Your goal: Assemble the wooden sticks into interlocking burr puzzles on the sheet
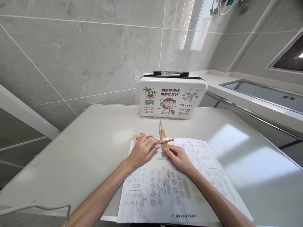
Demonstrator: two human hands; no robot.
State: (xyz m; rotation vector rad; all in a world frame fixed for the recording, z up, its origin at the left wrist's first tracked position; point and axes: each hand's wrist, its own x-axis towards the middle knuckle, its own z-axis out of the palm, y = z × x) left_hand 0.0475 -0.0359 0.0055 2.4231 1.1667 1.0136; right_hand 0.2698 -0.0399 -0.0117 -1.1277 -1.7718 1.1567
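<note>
My right hand (178, 157) pinches the near end of a flat, notched wooden puzzle piece (162, 134), which bears a dark mark like a 3 near its far end. Across it lies a thin wooden puzzle stick (169, 140), whose left end is between the fingers of my left hand (142, 149). The two pieces cross near the notch; whether they interlock I cannot tell. Just beyond my left knuckles is another marked wooden piece (137, 137), partly covered by that hand. Under both hands spreads a printed instruction sheet (163, 192) with small diagrams.
A white cartoon-printed case (174, 101) with a black handle stands at the back of the pale table (94, 135), near the tiled wall. To the right runs a counter with a sink (262, 91). A white cable (35, 207) crosses the lower left edge.
</note>
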